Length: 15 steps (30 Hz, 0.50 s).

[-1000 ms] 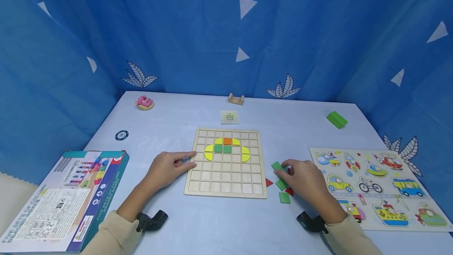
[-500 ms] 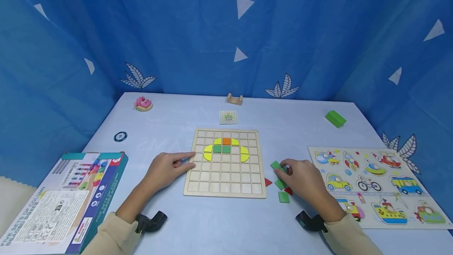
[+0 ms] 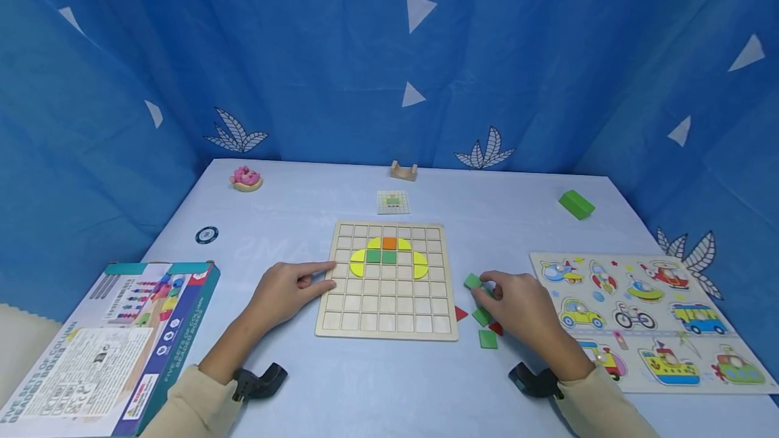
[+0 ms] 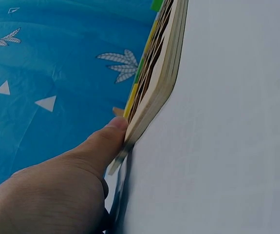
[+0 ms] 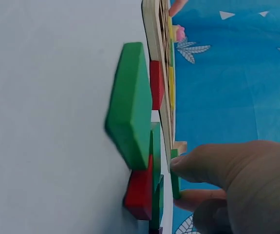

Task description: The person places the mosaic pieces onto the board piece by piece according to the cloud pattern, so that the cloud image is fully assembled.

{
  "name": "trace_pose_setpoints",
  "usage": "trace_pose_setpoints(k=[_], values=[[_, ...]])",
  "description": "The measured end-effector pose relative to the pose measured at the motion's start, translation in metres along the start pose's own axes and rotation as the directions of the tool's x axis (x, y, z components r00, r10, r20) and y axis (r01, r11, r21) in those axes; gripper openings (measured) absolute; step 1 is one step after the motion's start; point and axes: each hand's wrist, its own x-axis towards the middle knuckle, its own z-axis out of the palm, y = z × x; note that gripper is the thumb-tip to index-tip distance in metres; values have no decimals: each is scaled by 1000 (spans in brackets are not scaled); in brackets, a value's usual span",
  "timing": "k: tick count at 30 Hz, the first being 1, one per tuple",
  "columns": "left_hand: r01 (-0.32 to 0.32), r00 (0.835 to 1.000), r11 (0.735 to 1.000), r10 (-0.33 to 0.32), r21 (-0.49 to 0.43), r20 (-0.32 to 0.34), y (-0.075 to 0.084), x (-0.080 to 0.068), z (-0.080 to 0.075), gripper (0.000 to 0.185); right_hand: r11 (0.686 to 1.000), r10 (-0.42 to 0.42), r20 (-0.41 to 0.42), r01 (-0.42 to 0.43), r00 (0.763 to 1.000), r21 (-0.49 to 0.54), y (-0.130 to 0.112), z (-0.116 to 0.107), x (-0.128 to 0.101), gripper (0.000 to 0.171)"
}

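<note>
In the head view, a wooden grid board (image 3: pixel 371 322) holds yellow quarter-round tiles (image 3: pixel 420 265), two green squares (image 3: pixel 381 257) and an orange square (image 3: pixel 389 243). My left hand (image 3: pixel 285 293) touches the board's left edge, thumb and index finger extended. The left wrist view shows that thumb (image 4: pixel 103 146) against the board's edge. To the right of the board, my right hand (image 3: pixel 520 303) pinches a green square tile (image 5: pixel 175 180) between thumb and finger. Below it lie more green tiles (image 3: pixel 488 339) and red triangle tiles (image 3: pixel 460 313), some partly hidden by the hand.
A pattern card (image 3: pixel 393 202) and a small wooden stand (image 3: pixel 404 170) are behind the board. On the right are a picture puzzle board (image 3: pixel 654 313) and a green block (image 3: pixel 577 205). A large box (image 3: pixel 79 357), a round chip (image 3: pixel 207 235) and a pink figurine (image 3: pixel 246 178) stand left.
My right fingertips and the green tile in them have shifted very slightly up and away. The left hand stays at the board's edge, and the tiles on the board are the same.
</note>
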Motion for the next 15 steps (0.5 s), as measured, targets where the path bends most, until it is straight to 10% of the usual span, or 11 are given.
trace_pose_setpoints(k=[15], values=[[-17, 1000, 1000, 17, 0, -11, -1, 0, 1, 41, 989, -145, 14, 144, 989, 44, -25, -5, 17, 28]])
